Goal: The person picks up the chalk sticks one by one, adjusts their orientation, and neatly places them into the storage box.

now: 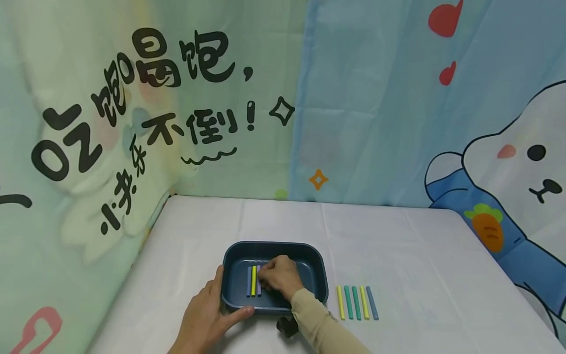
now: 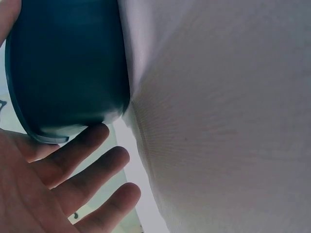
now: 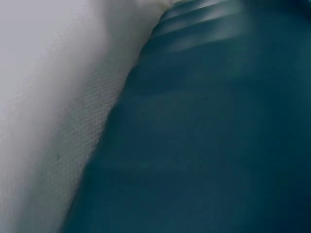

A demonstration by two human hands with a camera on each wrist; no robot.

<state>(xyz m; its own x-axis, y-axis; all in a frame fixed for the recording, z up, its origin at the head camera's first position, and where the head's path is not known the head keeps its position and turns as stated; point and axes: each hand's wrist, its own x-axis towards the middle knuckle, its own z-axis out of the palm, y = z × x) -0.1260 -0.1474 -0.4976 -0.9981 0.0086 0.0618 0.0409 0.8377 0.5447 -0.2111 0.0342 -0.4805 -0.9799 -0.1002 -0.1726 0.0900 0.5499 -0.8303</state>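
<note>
Head view, 12 = far side. Lilac stick (image 1: 259, 292) is lying in the tray (image 1: 316, 275), at approx 9 o'clock of the R hand (image 1: 283, 276), its long axis running 12–6. R is the nearer of the two hands; its fingers are curling in & the tips are meeting the stick, but can't tell if they're actually pinching it. L hand (image 1: 205, 314) is sitting at the tray's 8 o'clock, thumb resting on the near rim; L wrist view is showing its other fingers spreading, fairly straight, against the outer wall, not wrapping round it. So the hands are working apart.

In tray: three sticks are lying parallel, 9 o'clock side of ctr: bluish-violet stick (image 1: 248, 281) first, yellow stick (image 1: 254, 281) mid, lilac at the 3 o'clock end. Yellow & lilac are lying v. close; can't tell if touching.

Outside, 3–4 o'clock from the tray, a row of five sticks (image 1: 355, 303) is lying on the white-covered worktop (image 1: 424, 275), gaps between, each pointing roughly 11:30–5:30: yellow, green, green, yellow, grey-blue, counting 9 to 3. R is sitting nearer these too. R wrist view is giving only blurred tray wall + worktop, no fingers.
</note>
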